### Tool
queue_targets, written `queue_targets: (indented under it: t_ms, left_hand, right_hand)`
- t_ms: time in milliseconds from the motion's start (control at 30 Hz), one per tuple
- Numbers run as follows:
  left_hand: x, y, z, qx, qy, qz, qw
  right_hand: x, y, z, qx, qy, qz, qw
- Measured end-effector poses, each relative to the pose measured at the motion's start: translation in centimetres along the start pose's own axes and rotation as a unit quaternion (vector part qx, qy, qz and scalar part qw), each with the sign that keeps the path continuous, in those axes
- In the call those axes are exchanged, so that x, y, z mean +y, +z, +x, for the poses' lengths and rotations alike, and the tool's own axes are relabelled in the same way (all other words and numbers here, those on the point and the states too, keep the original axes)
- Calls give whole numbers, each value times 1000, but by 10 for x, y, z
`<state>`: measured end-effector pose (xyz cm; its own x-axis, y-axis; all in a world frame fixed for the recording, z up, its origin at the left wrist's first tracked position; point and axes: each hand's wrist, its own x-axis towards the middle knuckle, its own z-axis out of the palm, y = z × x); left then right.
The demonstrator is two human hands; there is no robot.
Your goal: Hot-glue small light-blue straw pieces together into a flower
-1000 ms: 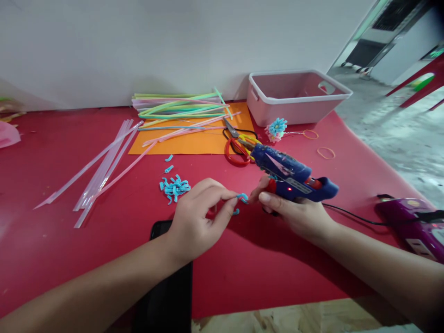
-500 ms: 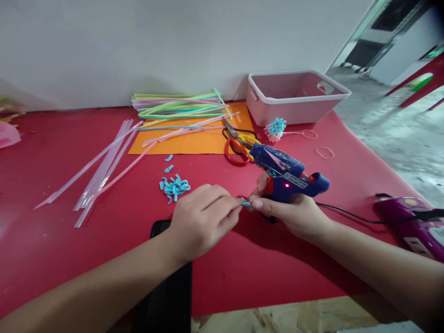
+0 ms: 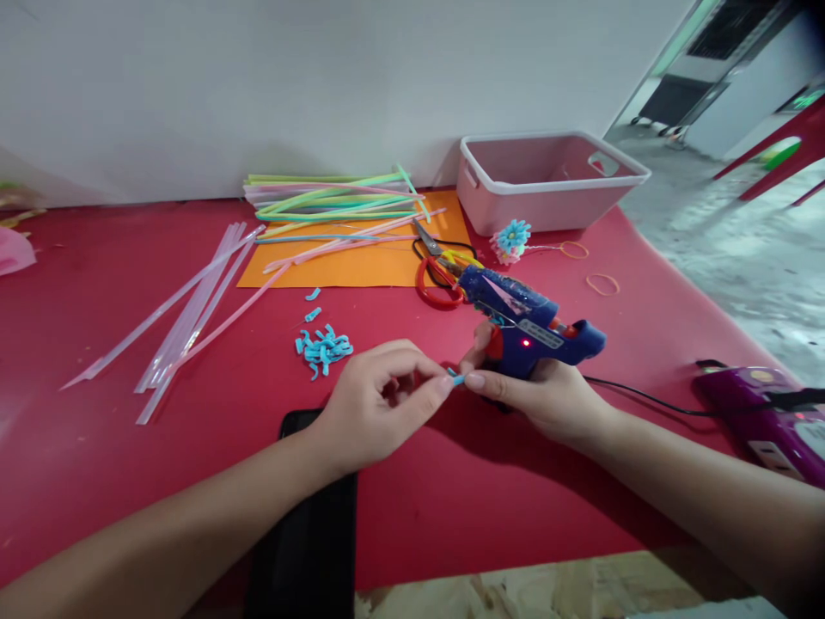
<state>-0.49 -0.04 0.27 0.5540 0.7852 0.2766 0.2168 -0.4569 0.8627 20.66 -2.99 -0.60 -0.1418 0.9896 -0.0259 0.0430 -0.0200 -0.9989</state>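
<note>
My left hand [image 3: 380,400] pinches one end of a short light-blue piece [image 3: 458,378] that looks like cut pipe cleaner. My right hand [image 3: 564,400] is wrapped round the handle of a blue hot glue gun [image 3: 525,322], whose red light is lit. The thumb and a finger of that hand also touch the blue piece from the right. The gun's nozzle points left, above the fingers. A pile of similar bent blue pieces [image 3: 326,348] lies left of my left hand, with two more pieces just behind it.
Red-handled scissors [image 3: 442,284] lie beyond the nozzle. Pastel stems [image 3: 335,198] rest on an orange sheet [image 3: 361,271]. Translucent strips [image 3: 197,314] lie left. At the back stand a pink bin [image 3: 547,202] and a small flower [image 3: 512,239]. A phone [image 3: 309,550] and purple power strip [image 3: 766,413] flank my arms.
The left fingers have shifted from a closed curl to a looser thumb-and-finger pinch on the blue piece. The glue gun and right hand have moved slightly left.
</note>
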Motion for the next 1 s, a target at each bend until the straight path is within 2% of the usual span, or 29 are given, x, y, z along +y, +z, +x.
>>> queue_targets:
  t_ms: [67,133,200,267,467,767,867,1000]
  left_hand:
    - [1,-2,4,-47,-97,-94,990]
    - [-1,-4,7,-97,-172,-173,965]
    - [-3,-5,9,-130,-224,-228,939]
    - [-4,-5,10,-131,-252,-255,924]
    - [-1,-6,10,-126,-267,-243,924]
    - [-3,-3,10,-107,-241,-229,937]
    - [-3,-2,9,-54,-221,-210,951]
    - [-2,-1,8,79,-167,-171,968]
  right_hand:
    - [2,-1,0,-12,-7,-12,1000]
    - [3,-2,0,-25,-17,-21,999]
    - [2,-2,0,-30,-28,-32,999]
    - [1,-2,0,-29,-37,-42,998]
    - [3,0,-2,-10,-32,-40,999]
    - [18,-6,-2,-3,-81,-111,991]
    - [15,-9,-4,48,-118,-166,978]
    - [7,-11,-6,76,-132,-169,974]
